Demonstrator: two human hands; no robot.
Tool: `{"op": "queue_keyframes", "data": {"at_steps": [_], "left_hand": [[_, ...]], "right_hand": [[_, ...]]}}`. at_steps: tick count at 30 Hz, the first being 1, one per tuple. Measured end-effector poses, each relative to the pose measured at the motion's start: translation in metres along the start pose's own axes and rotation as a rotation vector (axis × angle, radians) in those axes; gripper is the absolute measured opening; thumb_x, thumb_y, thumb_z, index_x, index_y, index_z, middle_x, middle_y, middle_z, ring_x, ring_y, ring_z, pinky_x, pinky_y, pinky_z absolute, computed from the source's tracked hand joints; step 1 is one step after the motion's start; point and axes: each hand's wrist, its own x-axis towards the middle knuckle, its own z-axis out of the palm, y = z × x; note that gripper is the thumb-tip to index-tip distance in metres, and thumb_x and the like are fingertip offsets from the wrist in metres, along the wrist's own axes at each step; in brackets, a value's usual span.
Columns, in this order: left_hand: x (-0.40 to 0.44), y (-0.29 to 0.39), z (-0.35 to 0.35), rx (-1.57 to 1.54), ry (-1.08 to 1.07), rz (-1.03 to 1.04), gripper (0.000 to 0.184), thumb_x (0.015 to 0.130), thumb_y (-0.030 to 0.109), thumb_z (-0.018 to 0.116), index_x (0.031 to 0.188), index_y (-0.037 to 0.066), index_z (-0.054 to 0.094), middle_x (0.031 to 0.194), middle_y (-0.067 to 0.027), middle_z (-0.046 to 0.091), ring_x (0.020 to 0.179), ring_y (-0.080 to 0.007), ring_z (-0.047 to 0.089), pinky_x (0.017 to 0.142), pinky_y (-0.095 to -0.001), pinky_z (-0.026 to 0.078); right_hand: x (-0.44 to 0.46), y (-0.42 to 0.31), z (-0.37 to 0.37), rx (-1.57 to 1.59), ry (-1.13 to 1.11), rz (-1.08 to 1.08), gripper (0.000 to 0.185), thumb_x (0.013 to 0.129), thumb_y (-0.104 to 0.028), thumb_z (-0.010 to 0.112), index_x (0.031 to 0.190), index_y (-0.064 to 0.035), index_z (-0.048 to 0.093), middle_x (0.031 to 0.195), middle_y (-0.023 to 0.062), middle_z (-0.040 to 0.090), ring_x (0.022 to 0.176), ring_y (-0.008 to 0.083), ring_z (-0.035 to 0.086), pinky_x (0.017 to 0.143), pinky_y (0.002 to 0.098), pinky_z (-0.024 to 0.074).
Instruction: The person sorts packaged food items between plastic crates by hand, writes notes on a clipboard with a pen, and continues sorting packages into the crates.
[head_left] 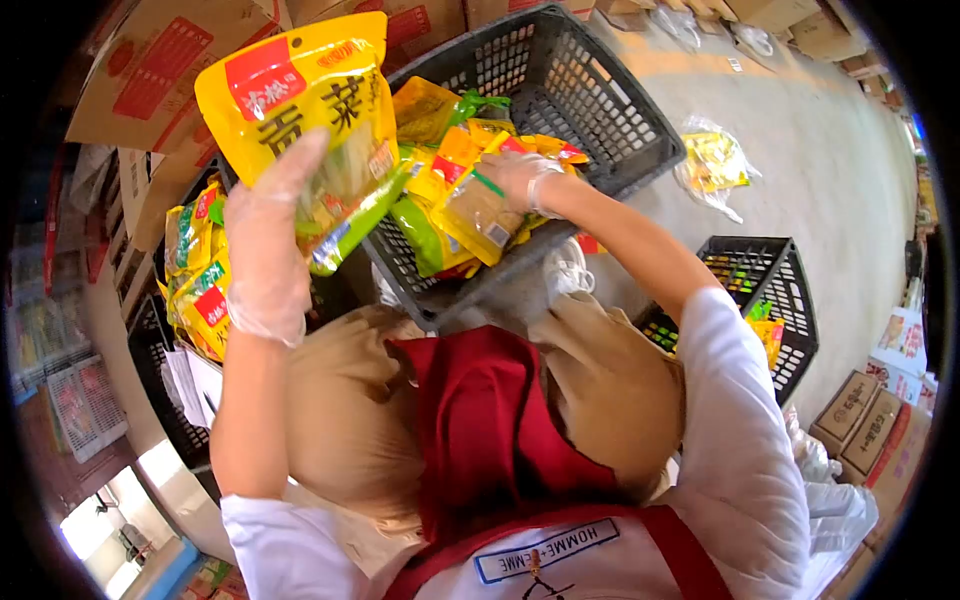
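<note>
My left hand (268,245), in a clear plastic glove, holds up a yellow food pouch (345,110) with a red label and a see-through window. The thumb lies over its front. My right hand (520,182), also gloved, reaches into a black crate (625,120) and rests on a heap of yellow and green pouches (425,235). Its fingers are closed at a yellow pouch with a brown back (480,215); the fingertips are partly hidden among the packets.
More yellow pouches (195,265) fill a crate at the left. Another black crate (790,310) stands at the right. A plastic bag with a yellow packet (715,160) lies on the floor (830,180). Cardboard boxes (160,70) stand at the upper left, others (865,425) at the lower right.
</note>
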Motion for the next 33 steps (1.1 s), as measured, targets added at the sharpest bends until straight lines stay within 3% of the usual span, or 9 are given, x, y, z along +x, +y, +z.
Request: {"op": "queue_keyframes", "data": {"at_steps": [4,7,8,12,17,21,25,31,33], "left_hand": [[0.014,-0.005,-0.006,-0.081,0.027,-0.043,0.033,0.076,0.012,0.069,0.104,-0.002,0.061,0.098,-0.0070,0.065,0.087,-0.0130,0.060,0.082,-0.0280,0.046],[0.024,-0.012,-0.018,-0.076,0.065,-0.105,0.032,0.076,0.011,0.070,0.104,-0.002,0.060,0.099,-0.0067,0.064,0.087,-0.0128,0.060,0.082,-0.0285,0.046],[0.027,-0.013,-0.022,-0.052,0.070,-0.094,0.032,0.077,0.011,0.069,0.104,-0.002,0.060,0.100,-0.0066,0.064,0.087,-0.0123,0.060,0.081,-0.0277,0.046],[0.031,-0.013,-0.029,-0.073,0.058,-0.117,0.032,0.077,0.012,0.068,0.105,-0.002,0.060,0.099,-0.0064,0.064,0.086,-0.0128,0.060,0.080,-0.0270,0.046],[0.020,-0.005,-0.017,-0.057,-0.027,-0.112,0.031,0.079,0.014,0.066,0.105,-0.003,0.060,0.099,-0.0060,0.064,0.085,-0.0130,0.060,0.079,-0.0269,0.045],[0.009,-0.009,-0.013,-0.009,-0.088,-0.089,0.031,0.079,0.015,0.066,0.104,-0.002,0.061,0.100,-0.0058,0.064,0.085,-0.0121,0.059,0.079,-0.0260,0.045],[0.002,-0.012,-0.012,-0.038,-0.146,-0.070,0.031,0.079,0.016,0.066,0.104,-0.002,0.061,0.099,-0.0042,0.064,0.085,-0.0113,0.059,0.079,-0.0259,0.045],[0.004,-0.013,-0.011,-0.101,-0.129,-0.073,0.028,0.080,0.015,0.065,0.103,-0.001,0.062,0.097,-0.0043,0.064,0.085,-0.0117,0.059,0.078,-0.0258,0.045],[0.006,-0.013,-0.011,-0.128,-0.127,-0.127,0.029,0.080,0.016,0.065,0.103,-0.001,0.062,0.097,-0.0046,0.064,0.085,-0.0116,0.059,0.078,-0.0260,0.045]], "right_hand": [[0.070,0.005,0.044,-0.321,-0.097,0.042,0.088,0.071,-0.026,0.071,0.140,-0.0058,0.022,0.137,0.0089,0.040,0.130,0.0287,0.031,0.102,0.0505,0.0268],[0.083,0.002,0.061,-0.431,-0.144,0.049,0.089,0.067,-0.029,0.074,0.136,0.0000,0.027,0.133,0.0118,0.043,0.124,0.0289,0.039,0.103,0.0477,0.0256],[0.063,-0.014,0.016,-0.430,-0.299,0.010,0.072,0.070,-0.026,0.070,0.128,0.0039,0.039,0.120,0.0132,0.054,0.111,0.0286,0.052,0.098,0.0426,0.0336],[0.046,0.001,0.027,-0.295,-0.278,0.100,0.045,0.075,-0.020,0.062,0.115,-0.0005,0.053,0.103,0.0109,0.063,0.097,0.0289,0.059,0.089,0.0408,0.0404],[-0.044,0.008,-0.002,0.030,0.192,0.147,0.018,0.080,-0.019,0.056,0.095,-0.0084,0.059,0.075,0.0134,0.063,0.069,0.0311,0.061,0.066,0.0415,0.0484],[-0.177,-0.001,-0.075,0.248,0.841,0.594,0.028,0.082,-0.031,0.063,0.095,-0.0064,0.066,0.077,0.0122,0.064,0.067,0.0223,0.061,0.066,0.0349,0.0478],[-0.324,-0.022,-0.114,0.884,1.236,0.963,0.028,0.081,-0.019,0.066,0.100,0.0016,0.062,0.095,0.0060,0.063,0.083,0.0148,0.060,0.075,0.0270,0.0480],[-0.539,0.003,-0.006,0.960,0.612,1.335,0.043,0.081,-0.018,0.066,0.116,0.0030,0.053,0.098,0.0047,0.062,0.084,0.0135,0.060,0.073,0.0263,0.0485],[-0.502,-0.012,-0.017,0.033,0.016,1.548,0.044,0.083,-0.017,0.065,0.119,0.0032,0.051,0.101,0.0082,0.062,0.087,0.0154,0.060,0.077,0.0268,0.0484]]}}
